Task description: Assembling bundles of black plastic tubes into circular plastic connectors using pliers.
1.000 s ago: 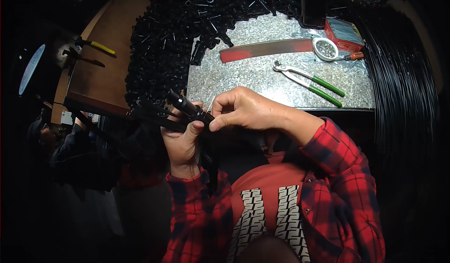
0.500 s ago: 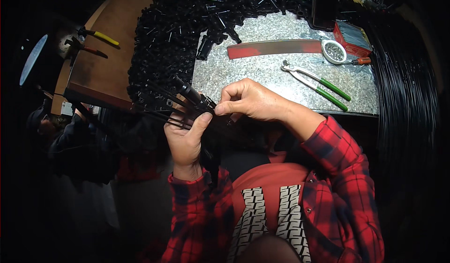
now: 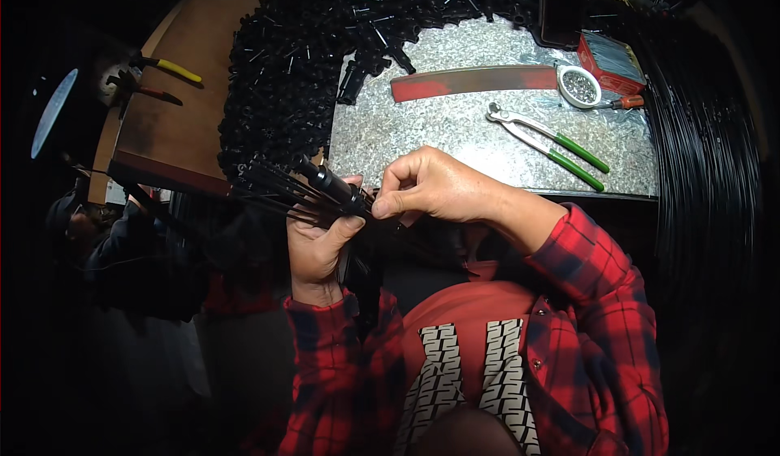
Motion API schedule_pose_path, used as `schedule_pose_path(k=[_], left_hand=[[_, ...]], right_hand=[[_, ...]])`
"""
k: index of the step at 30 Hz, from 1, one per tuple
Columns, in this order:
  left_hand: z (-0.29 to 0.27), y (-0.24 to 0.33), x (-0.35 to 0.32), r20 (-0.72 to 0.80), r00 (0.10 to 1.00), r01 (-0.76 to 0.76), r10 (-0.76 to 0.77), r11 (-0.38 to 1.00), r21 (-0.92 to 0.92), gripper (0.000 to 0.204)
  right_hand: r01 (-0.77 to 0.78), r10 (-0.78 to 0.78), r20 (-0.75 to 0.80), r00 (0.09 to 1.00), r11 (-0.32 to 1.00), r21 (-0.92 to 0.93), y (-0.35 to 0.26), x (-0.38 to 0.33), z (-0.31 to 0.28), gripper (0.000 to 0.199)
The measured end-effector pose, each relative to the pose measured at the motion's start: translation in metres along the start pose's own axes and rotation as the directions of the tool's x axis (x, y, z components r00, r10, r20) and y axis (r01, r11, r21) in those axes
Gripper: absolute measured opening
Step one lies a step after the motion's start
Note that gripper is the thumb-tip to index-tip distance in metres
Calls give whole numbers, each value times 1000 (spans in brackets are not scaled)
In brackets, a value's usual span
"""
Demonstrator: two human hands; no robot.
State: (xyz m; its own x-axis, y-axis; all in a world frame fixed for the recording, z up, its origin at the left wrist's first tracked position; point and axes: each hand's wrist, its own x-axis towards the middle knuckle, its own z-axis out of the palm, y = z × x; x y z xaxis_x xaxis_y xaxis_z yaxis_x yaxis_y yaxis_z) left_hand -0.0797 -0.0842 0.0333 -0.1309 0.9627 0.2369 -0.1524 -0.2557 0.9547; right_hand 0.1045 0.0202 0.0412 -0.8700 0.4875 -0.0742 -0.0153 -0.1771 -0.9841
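Note:
My left hand [image 3: 315, 249] is closed round a black umbrella runner [image 3: 331, 185], a short tube held at a tilt above the table's near edge. Thin black umbrella ribs [image 3: 272, 189] fan out from it to the left, between and past my fingers. My right hand [image 3: 443, 186] is closed, thumb and forefinger pinched at the runner's right end. Whatever small piece lies in that pinch is hidden. A big heap of black plastic runners [image 3: 284, 74] covers the table's far left, and two more lie loose at the heap's edge.
On the speckled tabletop [image 3: 422, 139] lie green-handled pincers [image 3: 552, 143], a red-and-dark strip [image 3: 471, 84], a white bowl of small metal bits [image 3: 578, 89], a red box [image 3: 605, 66] and an orange-handled tool [image 3: 626, 102]. Long black rods [image 3: 703, 139] hang at right. Yellow-handled pliers [image 3: 175, 70] lie left. Another person [image 3: 122, 236] is far left.
The runner has dipped and turned slightly in my left hand, and its ribs have shifted into a denser fan. My right hand keeps its pinch in nearly the same place.

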Motion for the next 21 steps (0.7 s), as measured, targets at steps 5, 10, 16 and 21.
schedule_pose_path(k=[5, 10, 16, 21], left_hand=[[14, -6, 3, -105, 994, -23, 17, 998, -59, 43], [48, -21, 6, -336, 892, -303, 302, 952, 52, 58], [55, -27, 3, -302, 840, -300, 450, 851, 431, 63], [36, -26, -2, -350, 888, -190, 299, 931, 313, 44]], right_hand=[[44, -54, -177, 983, 997, -60, -1, 1, 10, 22], [167, -252, -302, 919, 945, -281, 6, 11, 19, 22], [326, -525, -324, 787, 800, -504, 14, 16, 41, 20], [337, -539, -271, 798, 771, -541, 23, 16, 47, 14]])
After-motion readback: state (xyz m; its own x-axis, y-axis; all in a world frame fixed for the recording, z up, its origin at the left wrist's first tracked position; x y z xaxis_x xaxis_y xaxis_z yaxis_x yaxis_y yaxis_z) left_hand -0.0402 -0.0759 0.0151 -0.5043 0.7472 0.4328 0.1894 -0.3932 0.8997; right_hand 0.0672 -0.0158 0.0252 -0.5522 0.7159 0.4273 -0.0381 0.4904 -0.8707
